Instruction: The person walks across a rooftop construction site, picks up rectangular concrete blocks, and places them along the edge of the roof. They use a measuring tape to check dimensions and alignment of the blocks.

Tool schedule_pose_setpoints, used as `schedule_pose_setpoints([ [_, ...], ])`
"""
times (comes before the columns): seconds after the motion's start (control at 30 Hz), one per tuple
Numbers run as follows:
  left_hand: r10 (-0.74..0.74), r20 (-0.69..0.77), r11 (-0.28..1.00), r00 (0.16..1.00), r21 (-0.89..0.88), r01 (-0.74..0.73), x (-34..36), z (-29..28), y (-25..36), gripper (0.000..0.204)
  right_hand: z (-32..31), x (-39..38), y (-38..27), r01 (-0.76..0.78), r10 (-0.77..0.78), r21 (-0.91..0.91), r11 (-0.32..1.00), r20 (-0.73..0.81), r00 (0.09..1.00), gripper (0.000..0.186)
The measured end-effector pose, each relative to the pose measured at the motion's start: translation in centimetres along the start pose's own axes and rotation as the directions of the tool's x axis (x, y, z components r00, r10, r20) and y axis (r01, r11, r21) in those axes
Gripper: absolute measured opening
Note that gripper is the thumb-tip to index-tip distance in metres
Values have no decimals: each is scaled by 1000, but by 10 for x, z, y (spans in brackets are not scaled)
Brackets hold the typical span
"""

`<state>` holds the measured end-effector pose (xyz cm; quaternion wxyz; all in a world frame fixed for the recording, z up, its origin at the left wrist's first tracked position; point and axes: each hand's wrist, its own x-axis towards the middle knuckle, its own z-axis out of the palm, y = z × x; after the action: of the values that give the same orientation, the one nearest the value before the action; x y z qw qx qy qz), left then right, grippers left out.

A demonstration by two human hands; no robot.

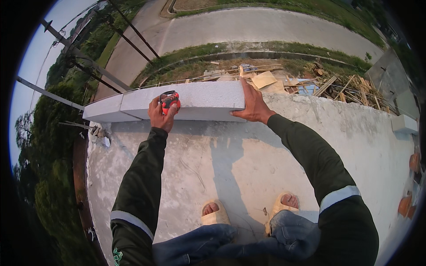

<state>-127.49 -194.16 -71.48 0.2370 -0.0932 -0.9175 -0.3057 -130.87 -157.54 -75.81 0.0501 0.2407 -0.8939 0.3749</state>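
A long white lightweight block (208, 95) lies along the far edge of the concrete slab. My left hand (159, 116) is closed around a red and black tape measure (171, 103), held against the near top edge of that block. At the block's right end, my right hand (254, 103) grips the end face, with the thumb low on the near side and the fingers toward the top. Another white block (104, 106) sits end to end with it on the left, a thin joint line between them.
Beneath my sandalled feet is a concrete slab (186, 177). Past its far edge lie scrap boards (328, 86), grass and a road (266, 26). Utility poles (84, 55) and wires rise at the far left. A white block (404, 124) and orange bricks (404, 206) sit at the right.
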Motion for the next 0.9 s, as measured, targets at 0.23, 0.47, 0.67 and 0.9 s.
schedule_pose_setpoints([
  [0.23,-165,-55,941,985,-308,140,8,-7,-9,35,14,-50,-34,17,-16,6,1000,-97,995,125],
  [0.47,-252,-64,866,966,-460,195,4,8,-30,40,25,-98,-72,77,-77,1,997,-143,987,108],
  [0.67,-374,-118,796,920,-550,253,-15,22,-41,38,26,-107,-72,131,-133,-20,991,-132,982,107],
  [0.9,-370,-106,819,923,-507,270,-4,28,-32,36,21,-100,-70,110,-113,-37,993,-98,989,108],
])
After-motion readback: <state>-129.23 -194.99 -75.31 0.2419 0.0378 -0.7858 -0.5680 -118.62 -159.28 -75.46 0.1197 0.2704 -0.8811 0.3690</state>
